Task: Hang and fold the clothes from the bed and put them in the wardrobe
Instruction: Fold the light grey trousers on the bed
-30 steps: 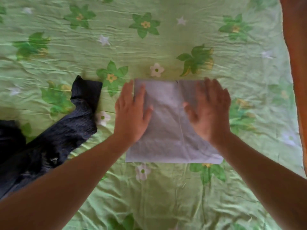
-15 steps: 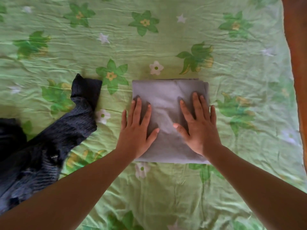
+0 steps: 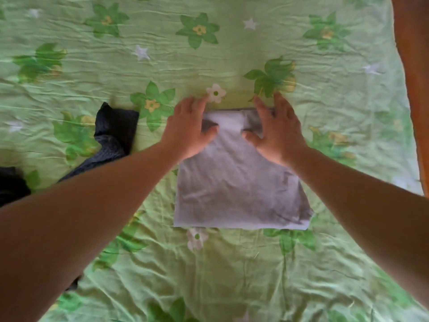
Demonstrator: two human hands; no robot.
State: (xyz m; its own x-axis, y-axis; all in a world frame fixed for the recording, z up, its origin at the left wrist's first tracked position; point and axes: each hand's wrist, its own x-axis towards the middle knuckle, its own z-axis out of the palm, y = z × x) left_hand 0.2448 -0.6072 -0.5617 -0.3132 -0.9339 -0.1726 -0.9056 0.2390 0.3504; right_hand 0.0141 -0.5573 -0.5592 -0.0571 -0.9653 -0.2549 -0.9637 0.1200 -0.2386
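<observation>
Locate the folded grey garment flat on the green bedsheet at centre view, dark garment apart at 9 o'clock. Note left hand and right hand at its 12 o'clock edge, fingers curled over, thumbs pinching the fabric; judged a grip for folding that edge toward 6 o'clock.

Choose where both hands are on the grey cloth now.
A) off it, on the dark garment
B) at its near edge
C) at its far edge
C: the left hand and the right hand pinch the far edge of the cloth, with the thumbs on top.
</observation>
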